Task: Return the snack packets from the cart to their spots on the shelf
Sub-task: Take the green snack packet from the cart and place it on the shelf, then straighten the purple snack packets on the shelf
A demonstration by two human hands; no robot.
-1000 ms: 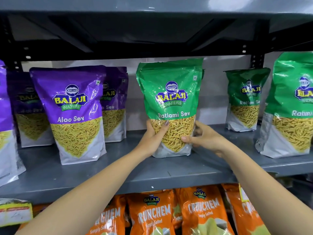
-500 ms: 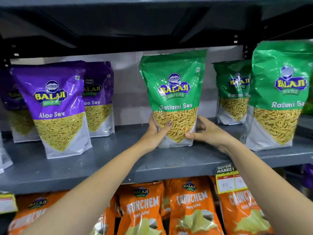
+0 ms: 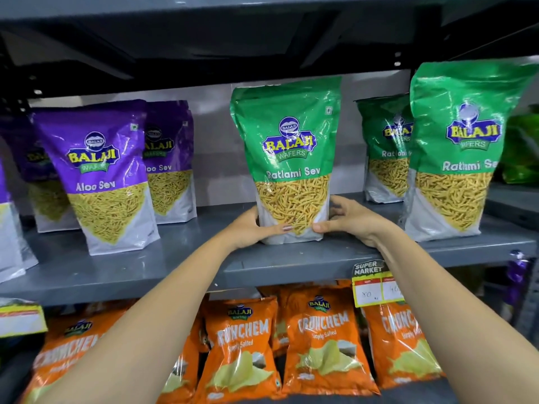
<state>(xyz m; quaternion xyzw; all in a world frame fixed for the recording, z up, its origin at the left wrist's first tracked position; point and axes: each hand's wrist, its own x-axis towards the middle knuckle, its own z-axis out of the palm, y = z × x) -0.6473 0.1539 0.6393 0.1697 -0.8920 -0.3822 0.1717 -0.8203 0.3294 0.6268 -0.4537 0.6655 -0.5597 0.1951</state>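
— Where's the packet?

— I have the green Ratlami Sev packet (image 3: pixel 288 158) standing upright on the grey shelf (image 3: pixel 180 269), about mid-shelf. Its base sits on the shelf board.

— And your hands?

— Both are on its lower part. My left hand (image 3: pixel 253 228) wraps the bottom left corner, thumb across the front. My right hand (image 3: pixel 347 221) clasps the bottom right edge, thumb on the front and fingers behind. So each grip is closed around that packet.

— What's around it?

— To the right, well apart, stand two more green packets, the nearer one (image 3: pixel 458 153) in front of the farther one (image 3: pixel 385 147). To the left stands a purple Aloo Sev packet (image 3: pixel 102 176) with another purple one (image 3: pixel 170 161) behind it. Below, orange Crunchem packets (image 3: pixel 242 345) lie in a row, and a price tag (image 3: pixel 373 287) hangs from the shelf's front edge.
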